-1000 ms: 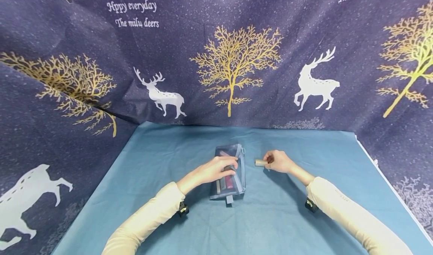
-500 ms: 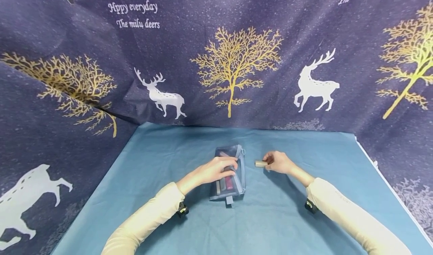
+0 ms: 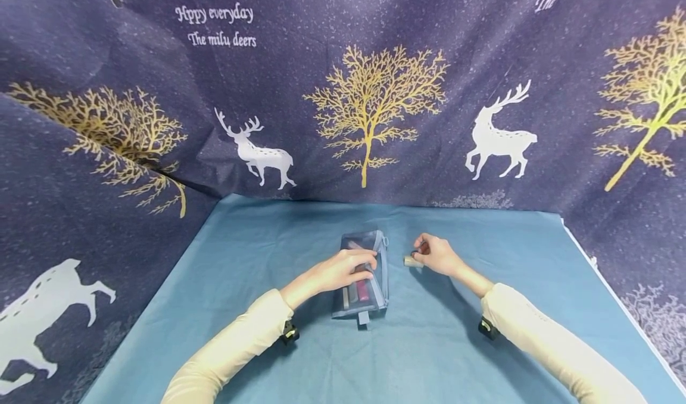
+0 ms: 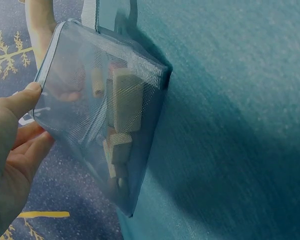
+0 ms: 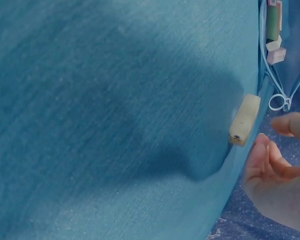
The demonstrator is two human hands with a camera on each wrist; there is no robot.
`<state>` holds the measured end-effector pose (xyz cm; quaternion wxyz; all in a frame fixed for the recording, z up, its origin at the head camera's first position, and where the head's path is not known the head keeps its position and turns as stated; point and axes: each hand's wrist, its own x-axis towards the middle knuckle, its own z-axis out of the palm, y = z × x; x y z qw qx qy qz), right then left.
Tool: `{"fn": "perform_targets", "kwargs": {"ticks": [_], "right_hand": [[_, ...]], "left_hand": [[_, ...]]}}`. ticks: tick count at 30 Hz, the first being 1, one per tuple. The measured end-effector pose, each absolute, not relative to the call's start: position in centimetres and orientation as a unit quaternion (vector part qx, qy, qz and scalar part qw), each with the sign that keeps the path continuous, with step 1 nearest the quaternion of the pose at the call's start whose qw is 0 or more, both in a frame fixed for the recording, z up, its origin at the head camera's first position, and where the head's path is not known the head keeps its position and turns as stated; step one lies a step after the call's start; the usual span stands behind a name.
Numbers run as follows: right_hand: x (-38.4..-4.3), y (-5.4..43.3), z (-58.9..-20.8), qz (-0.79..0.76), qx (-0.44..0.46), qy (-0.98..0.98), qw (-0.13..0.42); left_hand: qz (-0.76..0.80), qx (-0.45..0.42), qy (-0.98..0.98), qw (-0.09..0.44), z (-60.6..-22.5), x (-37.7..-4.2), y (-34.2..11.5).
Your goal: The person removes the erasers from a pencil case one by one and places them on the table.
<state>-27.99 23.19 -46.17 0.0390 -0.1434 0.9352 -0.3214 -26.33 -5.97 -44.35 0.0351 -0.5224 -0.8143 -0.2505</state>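
A see-through blue mesh zipper pouch (image 3: 363, 297) lies on the cloth in front of me, unzipped along its right side. At that open edge, my left hand (image 3: 345, 268) holds the pouch between thumb and fingers. Through the mesh, the left wrist view shows several small blocks (image 4: 127, 100) inside. A pale, worn block like a used eraser (image 5: 245, 120), dark marks on one end, rests on the cloth right of the pouch. My right hand (image 3: 440, 256) is just beside this eraser, thumb and fingers parted. The right wrist view shows a gap between fingertips and eraser.
Blue cloth (image 3: 450, 344) covers the table. Behind it hangs a dark curtain (image 3: 300, 76) printed with deer and trees. The pouch's zipper pull ring (image 5: 276, 102) sticks out at its far corner. A small fabric tab (image 3: 364, 317) shows at its near end.
My right hand's fingers have come off the eraser and shifted slightly left and up. The eraser stays where it was. The left hand and pouch have not moved.
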Motion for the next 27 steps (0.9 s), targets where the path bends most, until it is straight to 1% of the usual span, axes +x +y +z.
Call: {"fn": "perform_targets", "kwargs": {"ticks": [4,10,19,27], "right_hand": [[-27.9,22.9,-46.1,-0.331,-0.142,0.932,0.032],[-27.9,22.7,-46.4,-0.330,-0.167,0.929,0.024],[-28.1,22.3,-46.4,-0.332,-0.179,0.926,0.003],[-27.9,21.8,-46.8,-0.324,-0.179,0.929,0.001]], "left_hand": [[-0.255,-0.522,-0.813,0.037,-44.4,-26.3,-5.9],[-0.261,-0.522,-0.811,0.032,-44.5,-26.4,-5.8],[-0.255,-0.527,-0.810,0.044,-44.3,-26.4,-5.8],[-0.253,-0.521,-0.814,0.026,-44.4,-26.4,-5.7]]}}
